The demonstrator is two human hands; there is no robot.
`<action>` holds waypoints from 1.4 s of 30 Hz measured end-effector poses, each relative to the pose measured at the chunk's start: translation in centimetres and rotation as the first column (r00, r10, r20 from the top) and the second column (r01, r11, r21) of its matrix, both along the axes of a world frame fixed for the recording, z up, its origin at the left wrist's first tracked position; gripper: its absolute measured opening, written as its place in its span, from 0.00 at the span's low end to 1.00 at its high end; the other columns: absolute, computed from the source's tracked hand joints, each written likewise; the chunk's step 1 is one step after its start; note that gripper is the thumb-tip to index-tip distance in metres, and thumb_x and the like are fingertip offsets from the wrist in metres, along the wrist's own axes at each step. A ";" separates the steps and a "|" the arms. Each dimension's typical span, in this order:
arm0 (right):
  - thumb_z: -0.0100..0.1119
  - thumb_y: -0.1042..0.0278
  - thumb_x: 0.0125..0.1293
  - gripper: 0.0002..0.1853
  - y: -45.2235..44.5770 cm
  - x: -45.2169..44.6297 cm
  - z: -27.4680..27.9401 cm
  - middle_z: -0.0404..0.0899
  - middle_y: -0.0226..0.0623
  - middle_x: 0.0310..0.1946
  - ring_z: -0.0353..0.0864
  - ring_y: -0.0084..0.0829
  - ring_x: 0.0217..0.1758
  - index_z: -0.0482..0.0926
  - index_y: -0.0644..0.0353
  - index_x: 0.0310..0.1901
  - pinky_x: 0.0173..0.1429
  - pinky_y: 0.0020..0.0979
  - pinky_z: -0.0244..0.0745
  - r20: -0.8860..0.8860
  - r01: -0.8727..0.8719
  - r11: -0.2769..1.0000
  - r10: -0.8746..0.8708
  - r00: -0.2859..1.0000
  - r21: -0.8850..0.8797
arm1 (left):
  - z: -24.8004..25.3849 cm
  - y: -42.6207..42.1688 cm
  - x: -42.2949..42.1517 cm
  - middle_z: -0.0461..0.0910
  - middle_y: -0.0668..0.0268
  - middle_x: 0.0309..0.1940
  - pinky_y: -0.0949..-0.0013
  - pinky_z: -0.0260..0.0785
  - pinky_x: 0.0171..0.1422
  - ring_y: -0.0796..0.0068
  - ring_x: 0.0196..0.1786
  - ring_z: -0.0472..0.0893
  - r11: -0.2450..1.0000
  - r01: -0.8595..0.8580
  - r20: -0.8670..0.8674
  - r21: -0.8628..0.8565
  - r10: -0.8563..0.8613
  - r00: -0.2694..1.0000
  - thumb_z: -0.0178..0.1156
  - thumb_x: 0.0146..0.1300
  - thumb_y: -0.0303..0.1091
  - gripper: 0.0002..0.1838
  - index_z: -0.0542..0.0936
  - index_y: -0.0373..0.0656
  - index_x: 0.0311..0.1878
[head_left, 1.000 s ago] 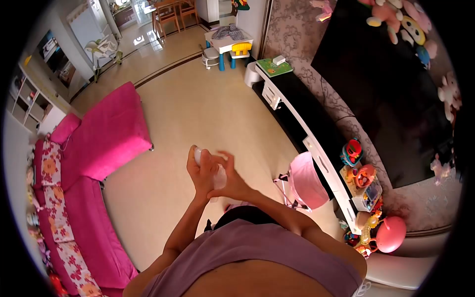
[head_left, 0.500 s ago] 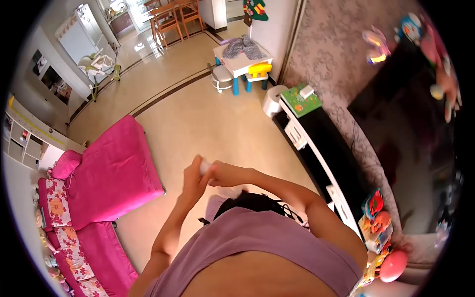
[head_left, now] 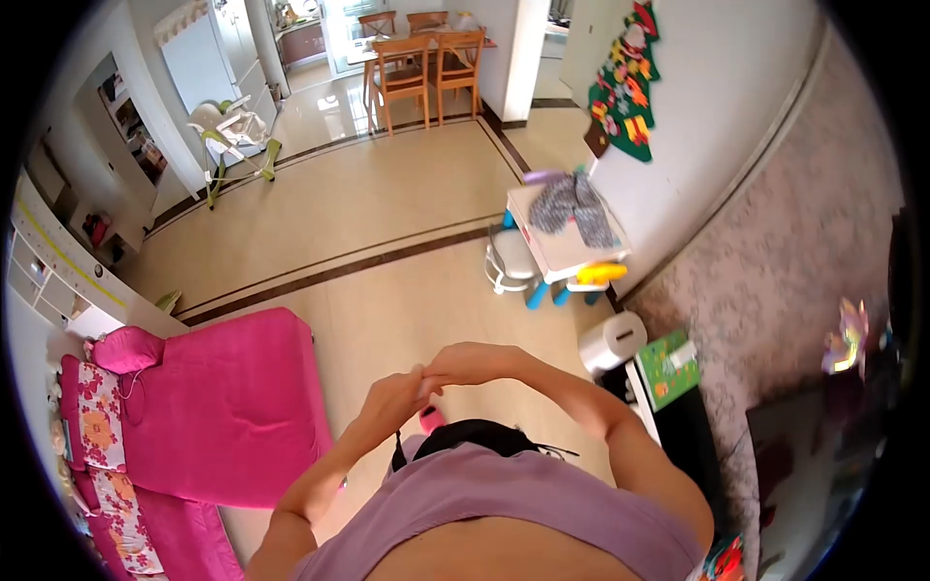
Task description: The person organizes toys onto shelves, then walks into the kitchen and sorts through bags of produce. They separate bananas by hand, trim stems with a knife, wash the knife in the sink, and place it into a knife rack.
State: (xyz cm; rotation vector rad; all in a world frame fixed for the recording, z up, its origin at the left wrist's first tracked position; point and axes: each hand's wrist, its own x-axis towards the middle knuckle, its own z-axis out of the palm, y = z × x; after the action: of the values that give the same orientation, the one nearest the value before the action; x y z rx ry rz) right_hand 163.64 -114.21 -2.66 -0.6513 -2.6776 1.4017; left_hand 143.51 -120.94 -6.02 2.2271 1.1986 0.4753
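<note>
My left hand (head_left: pixel 395 399) and my right hand (head_left: pixel 467 365) meet in front of my waist, fingers curled in and touching each other. Whatever lies between them is hidden by the fingers. Both hands are closed and held above the tiled floor (head_left: pixel 387 310). Just below them, a pink slipper (head_left: pixel 431 418) shows beside the black cloth (head_left: pixel 489 436) at my waist.
To the left stands a pink sofa (head_left: pixel 223 407). Ahead on the right is a small children's table (head_left: pixel 557 254) bearing a grey patterned cloth (head_left: pixel 573 208), with a stool (head_left: pixel 511 257) beside it. A white bin (head_left: pixel 612 344) adjoins the black-topped TV cabinet (head_left: pixel 693 436). A high chair (head_left: pixel 232 136) and dining chairs (head_left: pixel 402 87) stand farther back.
My view has moved forward and turned toward the right. A whitish thing seen between my hands earlier is now covered. My right hand has come over closer against the left fingers.
</note>
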 end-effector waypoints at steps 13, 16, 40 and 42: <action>0.40 0.65 0.76 0.08 38.8 -6.7 -3.1 0.65 0.34 0.36 0.65 0.26 0.39 0.65 0.60 0.44 0.48 0.25 0.65 -0.730 0.871 0.412 -0.677 0.095 -0.268 | -0.6 45.4 5.2 0.76 0.68 0.41 0.73 0.69 0.48 0.79 0.44 0.73 0.925 -0.290 0.793 -0.247 0.365 0.488 0.48 0.75 0.41 0.17 0.73 0.37 0.54; 0.38 0.62 0.77 0.11 49.1 -13.0 -4.0 0.67 0.36 0.42 0.68 0.27 0.43 0.64 0.60 0.50 0.52 0.27 0.66 -0.697 0.814 0.484 -0.703 0.142 -0.322 | -0.4 55.3 1.1 0.75 0.66 0.43 0.71 0.68 0.53 0.77 0.47 0.73 0.844 -0.454 0.784 -0.285 0.478 0.396 0.42 0.76 0.47 0.21 0.72 0.39 0.55; 0.47 0.43 0.74 0.19 128.1 -22.8 -11.2 0.60 0.16 0.18 0.57 0.10 0.15 0.66 0.47 0.30 0.16 0.17 0.50 -0.251 0.770 -0.040 -0.933 -0.257 -0.636 | 4.4 133.4 -39.4 0.83 0.61 0.40 0.68 0.73 0.51 0.68 0.45 0.82 0.812 -0.583 0.623 -0.006 0.459 0.633 0.58 0.64 0.26 0.11 0.82 0.39 0.49; 0.46 0.43 0.74 0.20 130.8 -21.9 -12.7 0.56 0.17 0.15 0.54 0.12 0.13 0.64 0.47 0.29 0.15 0.19 0.48 -0.166 0.681 -0.169 -0.903 -0.397 -0.713 | 0.2 140.7 -42.5 0.83 0.60 0.38 0.66 0.73 0.49 0.65 0.44 0.82 0.808 -0.582 0.567 0.091 0.439 0.697 0.58 0.64 0.25 0.10 0.82 0.39 0.47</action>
State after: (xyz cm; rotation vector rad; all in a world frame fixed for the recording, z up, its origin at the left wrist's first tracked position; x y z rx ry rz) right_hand 141.70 16.59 -15.33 -1.3597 -0.5068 0.9767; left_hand 100.97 19.77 -5.84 1.7218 1.4986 1.4523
